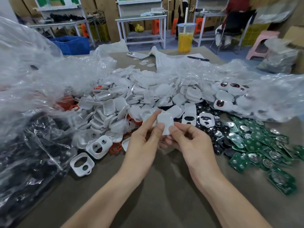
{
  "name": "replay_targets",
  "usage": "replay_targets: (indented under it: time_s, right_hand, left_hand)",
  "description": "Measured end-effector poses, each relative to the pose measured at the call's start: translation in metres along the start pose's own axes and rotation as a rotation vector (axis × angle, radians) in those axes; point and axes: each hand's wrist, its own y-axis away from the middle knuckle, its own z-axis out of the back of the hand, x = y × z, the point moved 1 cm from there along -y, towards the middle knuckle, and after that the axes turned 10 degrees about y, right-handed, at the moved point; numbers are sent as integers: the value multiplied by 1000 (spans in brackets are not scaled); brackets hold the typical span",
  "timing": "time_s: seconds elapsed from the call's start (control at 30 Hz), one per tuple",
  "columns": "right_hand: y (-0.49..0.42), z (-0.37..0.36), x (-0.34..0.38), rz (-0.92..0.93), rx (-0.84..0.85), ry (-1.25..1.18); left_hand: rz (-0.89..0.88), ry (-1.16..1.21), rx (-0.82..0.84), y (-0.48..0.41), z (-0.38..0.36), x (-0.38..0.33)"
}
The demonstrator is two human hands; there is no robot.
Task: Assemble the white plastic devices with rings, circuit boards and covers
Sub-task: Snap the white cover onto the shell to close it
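Observation:
I hold one white plastic device [166, 121] in front of me, above the brown table [156, 186]. My left hand [144, 142] pinches its left side with thumb and forefinger. My right hand [189, 142] grips its lower right side, thumb on the front. Behind it lies a big heap of white covers [139, 94]. White front shells with two holes [98, 146] lie at the left front. Orange rings [115, 148] show among them. Green circuit boards [256, 145] spread at the right, next to dark round parts [218, 139].
Clear plastic bags [41, 76] billow at the left and over finished devices [225, 96] at the right. A bag of black parts [28, 153] lies at the left front. A phone [137, 55], a pen [198, 58] and a cup of yellow drink [185, 38] stand at the far edge.

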Motion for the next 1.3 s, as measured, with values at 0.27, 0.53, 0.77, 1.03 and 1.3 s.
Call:
replay_targets:
  time_s: [0.27,0.53,0.77,1.03,1.3]
  right_hand:
    - [3,1,2,13,77,9]
    - [2,6,4,-22,140,-67]
    - [1,7,6,-23,95,-38]
    - [-1,8,4,13,47,94]
    - [1,7,6,45,38,121]
  left_hand:
    - [-8,-48,-54,4,8,2]
    - [-39,-58,3,3,10,-1]
    - [-40,-124,12,5,12,1]
    - [-70,-191,40,6,10,0]
    - [-87,-253,43,9,8,-1]
